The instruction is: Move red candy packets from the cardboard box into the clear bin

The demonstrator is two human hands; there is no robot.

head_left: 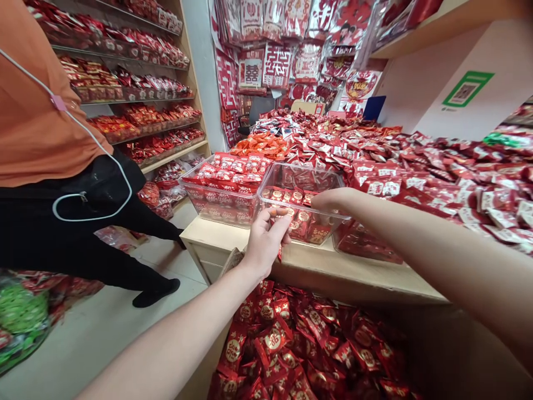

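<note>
Carton (pixel 416 333) nearest, loose red packets (pixel 275 339) piled inside.
Above it, left hand (pixel 270 239) pinching a small red piece (pixel 280 254), mostly finger-hidden; right hand (pixel 327 200) dipped into clear bin (pixel 300 209) holding more packets, fingers hidden, grip can't be told. Beyond: broad heap of wrapped goods (pixel 420 172).

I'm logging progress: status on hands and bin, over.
Left hand at front rim of middle clear bin, grip unclear. Right hand dipped into it, fingers hidden. Red packets part-fill it. Person at left, clear of both hands.
</note>
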